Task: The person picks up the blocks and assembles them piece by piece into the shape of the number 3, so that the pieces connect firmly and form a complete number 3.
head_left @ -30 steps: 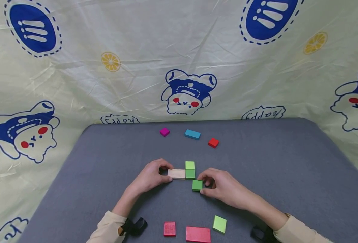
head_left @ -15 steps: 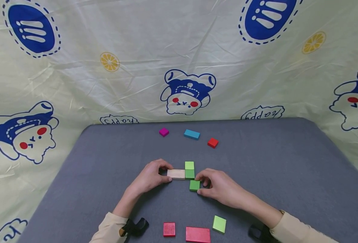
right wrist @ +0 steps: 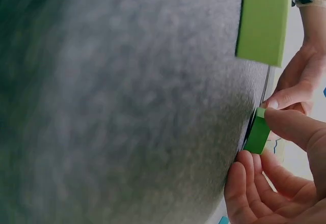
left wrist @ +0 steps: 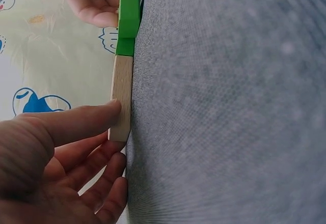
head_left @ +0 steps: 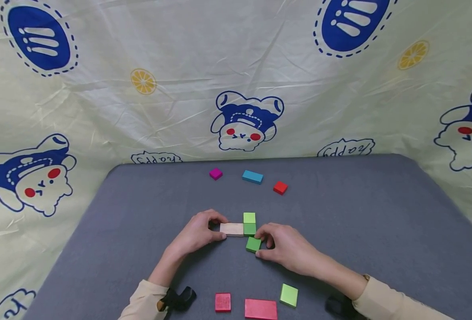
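My left hand pinches the left end of a plain wooden block between thumb and fingers. Against that block's right end lies a green block, with a light green block touching its far side. Just in front of these, my right hand pinches a second green block by its right side; this block is slightly turned. In the left wrist view the thumb presses on the side of the wooden block. The right wrist view shows thumb and fingertips at opposite ends of the held green block.
Near the front of the grey table lie a pinkish-red square block, a pinkish-red rectangular block and a light green block. Toward the back are a magenta block, a blue block and a red block.
My right hand has slid the held green block left, in front of the other green block, and turned it slightly. The left hand and the wooden block have stayed in place.
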A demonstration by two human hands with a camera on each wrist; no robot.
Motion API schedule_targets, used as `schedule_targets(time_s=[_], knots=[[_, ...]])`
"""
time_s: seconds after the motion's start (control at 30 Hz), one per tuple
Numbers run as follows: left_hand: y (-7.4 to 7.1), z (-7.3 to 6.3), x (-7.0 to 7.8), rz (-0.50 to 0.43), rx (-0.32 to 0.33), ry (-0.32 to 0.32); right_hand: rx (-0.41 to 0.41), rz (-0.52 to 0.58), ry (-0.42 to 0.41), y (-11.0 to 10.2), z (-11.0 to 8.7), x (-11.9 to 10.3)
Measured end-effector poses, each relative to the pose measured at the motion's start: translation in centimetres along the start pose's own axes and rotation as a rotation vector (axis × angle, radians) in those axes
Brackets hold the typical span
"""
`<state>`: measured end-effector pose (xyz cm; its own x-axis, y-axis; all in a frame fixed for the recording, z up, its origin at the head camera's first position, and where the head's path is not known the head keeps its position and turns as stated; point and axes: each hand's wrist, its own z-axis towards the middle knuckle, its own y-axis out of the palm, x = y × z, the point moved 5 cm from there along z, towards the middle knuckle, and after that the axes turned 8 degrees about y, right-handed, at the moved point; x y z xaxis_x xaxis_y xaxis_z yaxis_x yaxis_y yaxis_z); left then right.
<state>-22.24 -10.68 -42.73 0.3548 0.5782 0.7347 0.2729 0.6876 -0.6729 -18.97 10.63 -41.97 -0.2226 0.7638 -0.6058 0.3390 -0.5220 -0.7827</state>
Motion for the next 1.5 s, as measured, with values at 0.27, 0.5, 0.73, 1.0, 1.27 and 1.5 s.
schedule_targets(time_s=[0.27, 0.5, 0.73, 1.0, 1.27, 1.5], knots=[[0.00, 0.08, -0.06, -0.003, -0.002, 0.008, 0.012, 0.013, 0.049, 0.24, 0.01, -0.16], [0.00, 0.01, -0.07, -0.008, -0.001, 0.004, 0.011, 0.030, 0.064, 0.31, 0.08, -0.21], [-0.03, -0.06, -0.17, -0.021, 0.004, 0.000, 0.013, 0.042, 0.062, 0.39, 0.21, -0.12], [-0.08, -0.08, -0.13, -0.011, 0.006, 0.001, 0.049, 0.055, 0.055, 0.36, 0.13, 0.11], [-0.09, -0.11, -0.03, -0.020, 0.012, 0.008, 0.060, 0.076, 0.044, 0.35, 0.00, 0.09], [-0.05, -0.09, -0.20, -0.016, 0.018, 0.016, 0.075, 0.082, 0.041, 0.36, 0.08, 0.12]])
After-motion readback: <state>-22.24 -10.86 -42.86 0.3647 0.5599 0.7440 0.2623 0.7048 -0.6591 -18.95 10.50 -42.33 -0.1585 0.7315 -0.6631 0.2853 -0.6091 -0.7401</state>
